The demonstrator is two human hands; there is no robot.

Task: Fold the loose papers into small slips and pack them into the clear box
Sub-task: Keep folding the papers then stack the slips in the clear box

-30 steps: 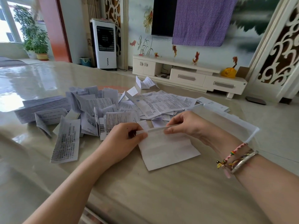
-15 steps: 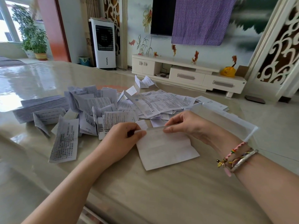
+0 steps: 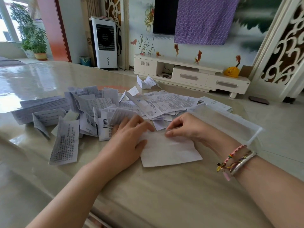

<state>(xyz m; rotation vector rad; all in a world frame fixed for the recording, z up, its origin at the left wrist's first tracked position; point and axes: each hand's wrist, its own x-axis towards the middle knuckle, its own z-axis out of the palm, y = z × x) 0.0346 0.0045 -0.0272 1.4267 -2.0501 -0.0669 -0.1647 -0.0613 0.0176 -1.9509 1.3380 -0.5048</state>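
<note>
Since a second ago the left hand [image 3: 126, 145] has let go its pinch at the sheet's left top corner and spread flatter, palm down, fingers stretched over that corner and onto the pile behind; right hand's grip unchanged.

Counter [image 3: 164, 195]: broad, glossy, pale stone look, carries everything.

Loose papers [image 3: 102, 111]: wide scatter of printed slips and unfolded leaflets, beyond and left of both hands, some creased, one long slip [image 3: 64, 145] lying apart nearest the left forearm.

Clear box [image 3: 230, 124]: just right of the right hand, beyond the right wrist, open side up; contents hard to make out through the plastic.

White sheet [image 3: 169, 150]: flat on counter between the hands, far edge turned up in a narrow fold.

Right hand [image 3: 185, 127]: fingers curled, thumb and fingertips pinching the folded far edge near its right end. Bracelets [image 3: 236, 162] at that wrist.

Left hand: fingers nearly straight, pressing sheet corner, gripping nothing.
</note>
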